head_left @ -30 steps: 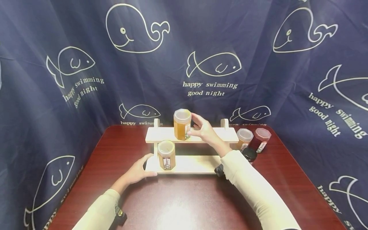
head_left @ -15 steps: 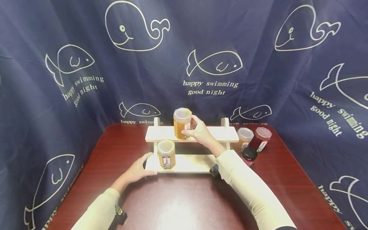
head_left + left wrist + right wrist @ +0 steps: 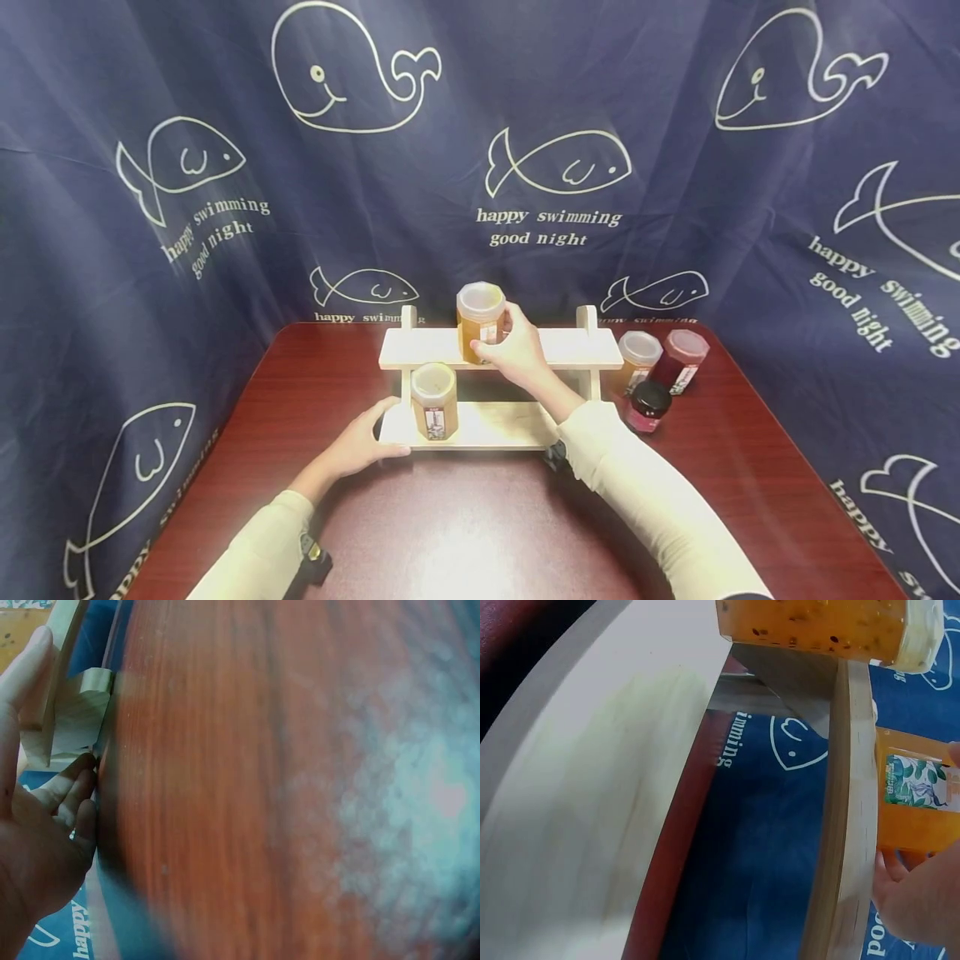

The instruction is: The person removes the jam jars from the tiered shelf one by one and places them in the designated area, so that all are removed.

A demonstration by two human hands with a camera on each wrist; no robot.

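Observation:
A two-tier pale wooden rack point(image 3: 573, 346) stands on the table. On its upper board is a clear-lidded hexagonal jar of amber contents, probably honey or jam point(image 3: 467, 333); my right hand point(image 3: 521, 354) grips it from the right, thumb across the front. The right wrist view shows this jar's leafy label point(image 3: 915, 780). A second jar point(image 3: 435, 408), paler amber, sits at the left of the lower board; dark specks show in this jar point(image 3: 810, 626) in the right wrist view. My left hand point(image 3: 356, 442) holds the lower board's left end, thumb at the front, fingers point(image 3: 71, 787) behind.
Right of the rack stand another amber jar point(image 3: 637, 362), a dark red jar point(image 3: 681, 362) and a small black-lidded jar point(image 3: 648, 407). The reddish-brown table point(image 3: 480, 517) extends in front. A blue fish-print curtain point(image 3: 420, 192) surrounds the back and sides.
My right hand has closed its thumb onto the front of the upper jar, and the jar has shifted slightly right. The left hand stays in place.

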